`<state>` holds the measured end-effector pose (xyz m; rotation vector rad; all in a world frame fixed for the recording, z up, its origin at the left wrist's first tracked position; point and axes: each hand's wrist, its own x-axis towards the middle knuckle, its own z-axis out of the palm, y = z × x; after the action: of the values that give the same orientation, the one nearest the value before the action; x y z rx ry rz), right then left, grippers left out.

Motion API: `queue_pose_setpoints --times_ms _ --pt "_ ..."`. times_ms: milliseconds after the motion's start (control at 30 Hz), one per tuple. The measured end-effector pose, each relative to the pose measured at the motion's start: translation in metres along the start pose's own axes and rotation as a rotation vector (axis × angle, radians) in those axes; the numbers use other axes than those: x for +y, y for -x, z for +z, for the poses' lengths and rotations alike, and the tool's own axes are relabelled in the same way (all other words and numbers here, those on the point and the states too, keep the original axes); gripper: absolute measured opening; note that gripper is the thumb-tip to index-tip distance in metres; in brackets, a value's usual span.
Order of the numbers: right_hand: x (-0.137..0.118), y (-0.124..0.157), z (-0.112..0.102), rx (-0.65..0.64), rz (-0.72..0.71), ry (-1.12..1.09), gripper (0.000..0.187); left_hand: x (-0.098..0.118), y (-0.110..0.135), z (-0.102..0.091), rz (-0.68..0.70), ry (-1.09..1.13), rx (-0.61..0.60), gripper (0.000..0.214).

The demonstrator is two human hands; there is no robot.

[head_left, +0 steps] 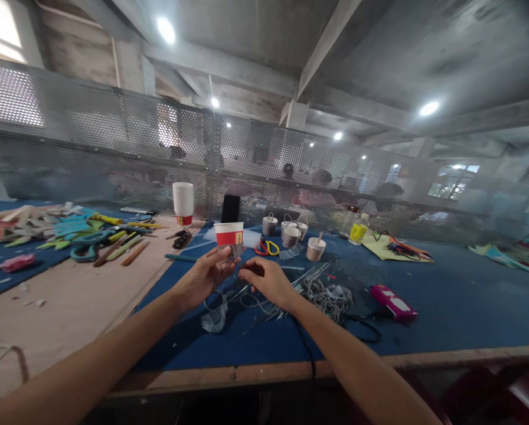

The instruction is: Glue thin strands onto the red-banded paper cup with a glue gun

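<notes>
My left hand (214, 268) is closed, its thumb and fingers pinching a small grey piece (235, 252) in front of a red and white paper cup (229, 234). Close beside it, my right hand (268, 278) has its fingertips drawn together; what they hold, if anything, is too small to name. Below both hands, a grey striped piece with a cord loop (215, 319) lies on the blue mat. Thin metal rods (311, 274) and a tangle of grey cord (333, 300) lie to the right of my right hand.
Behind the hands stand small grey cups with loops (290, 236), a brown cup (316, 248) and red-yellow scissors (268, 248). Left are stacked paper cups (183, 203) and several tools (114, 245). A magenta packet (392, 303) and a yellow-labelled bottle (358, 230) stand right. A perforated screen (247, 153) closes the back.
</notes>
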<state>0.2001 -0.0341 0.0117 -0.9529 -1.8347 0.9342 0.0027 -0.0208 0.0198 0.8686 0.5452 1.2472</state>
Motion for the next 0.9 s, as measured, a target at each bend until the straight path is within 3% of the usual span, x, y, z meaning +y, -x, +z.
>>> queue_pose_setpoints --times_ms 233,600,900 --pt "-0.0012 -0.0034 -0.0051 0.196 -0.083 -0.085 0.014 0.0028 0.0016 0.0051 -0.007 0.019 0.052 0.003" --pt "-0.0033 -0.0037 -0.0057 0.124 0.031 -0.232 0.01 0.002 0.0026 0.0079 -0.002 0.0 0.045 0.01" --pt "-0.001 -0.0008 -0.0018 0.058 -0.03 -0.206 0.021 0.0009 0.001 0.0061 -0.008 -0.001 0.044 0.013"
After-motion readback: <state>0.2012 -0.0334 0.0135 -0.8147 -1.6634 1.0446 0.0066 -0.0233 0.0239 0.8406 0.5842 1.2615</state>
